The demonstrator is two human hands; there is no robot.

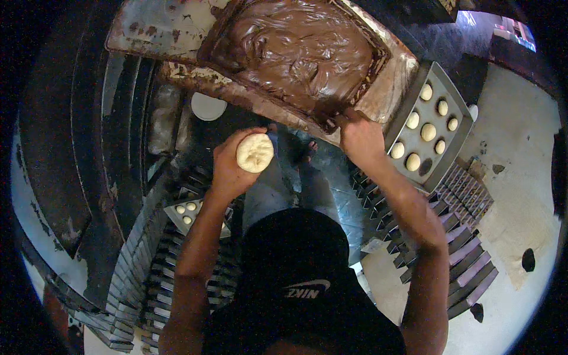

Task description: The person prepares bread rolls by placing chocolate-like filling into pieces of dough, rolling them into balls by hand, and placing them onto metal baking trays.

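In my left hand (232, 165), held up left of the middle, is a flattened round of pale dough (255, 152); the fingers wrap around its edge and its dimpled face is turned up. My right hand (361, 139) reaches to the near right corner of a wide slab of glossy chocolate paste (296, 50). Its fingers are curled closed and their tips meet the dark, smeared corner, so what they pinch is hidden. The paste lies on a stained, light-coloured work board (393, 74).
A metal tray (435, 127) with several dough balls stands right of the board. Slatted racks (467, 254) rise on both sides, the left one holding another tray of dough balls (177, 219). A white round lid-like disc (208, 106) lies below the board's left part. Dark metal equipment (53, 136) fills the far left.
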